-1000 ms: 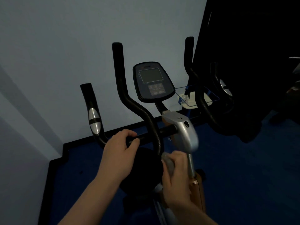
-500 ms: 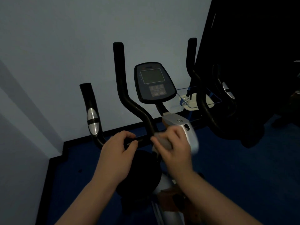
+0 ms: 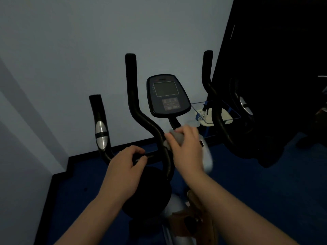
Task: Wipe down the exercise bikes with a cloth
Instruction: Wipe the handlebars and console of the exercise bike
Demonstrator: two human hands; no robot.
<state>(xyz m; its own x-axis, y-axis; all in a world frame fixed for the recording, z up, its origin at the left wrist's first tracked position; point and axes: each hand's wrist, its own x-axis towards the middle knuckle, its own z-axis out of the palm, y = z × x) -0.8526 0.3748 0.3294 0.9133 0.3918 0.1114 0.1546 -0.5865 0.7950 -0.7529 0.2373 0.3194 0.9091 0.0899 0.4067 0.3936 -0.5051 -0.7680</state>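
Hands on exercise bike, cloth at its silver stem.
Left hand curls its fingers round the black crossbar; right hand grips the pale cloth just below the console.

Pale wall; blue floor

Two bare, sleeveless forearms
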